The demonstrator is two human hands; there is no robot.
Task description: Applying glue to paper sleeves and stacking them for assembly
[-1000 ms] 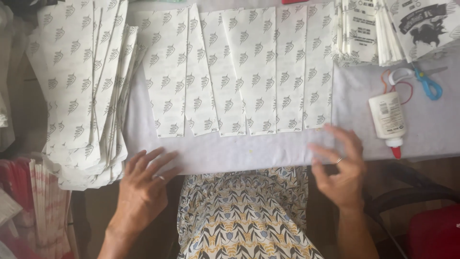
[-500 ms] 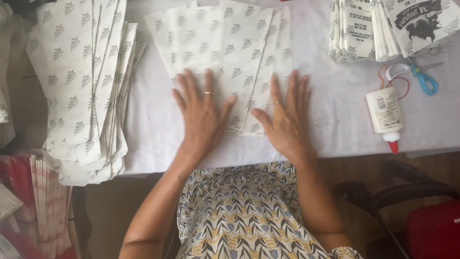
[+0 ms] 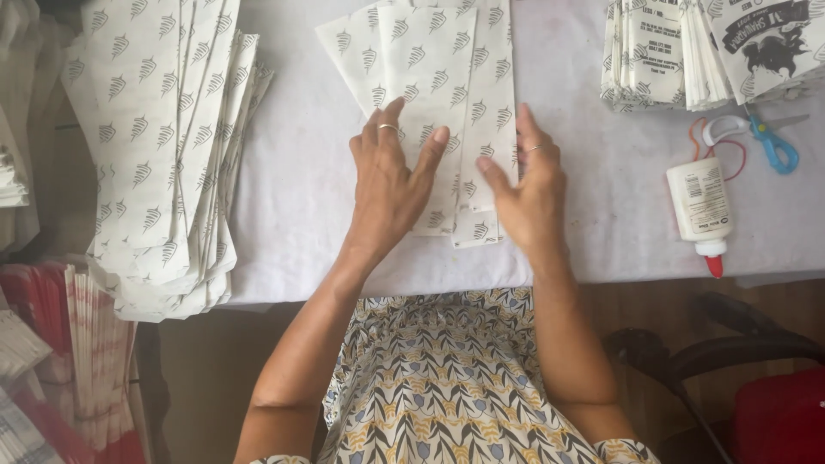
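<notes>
A small stack of white paper strips printed with grey leaf marks (image 3: pixel 430 77) lies gathered in the middle of the white table (image 3: pixel 301 189). My left hand (image 3: pixel 391 185) rests flat on the stack's lower left, fingers spread, a ring on one finger. My right hand (image 3: pixel 528 189) presses against the stack's right edge, fingers apart, also ringed. Neither hand grips anything.
A large heap of the same printed sheets (image 3: pixel 163 146) overhangs the table's left edge. Printed folded bags (image 3: pixel 696 51) are stacked at the back right, with blue-handled scissors (image 3: pixel 765 137) and a white glue bottle with a red tip (image 3: pixel 700 210) below them. A dark chair (image 3: pixel 730 352) stands at lower right.
The sheets, spread in a wide row a second ago, have been pushed together into one narrow stack. Both hands moved from the table's front edge up onto the sheets and inward.
</notes>
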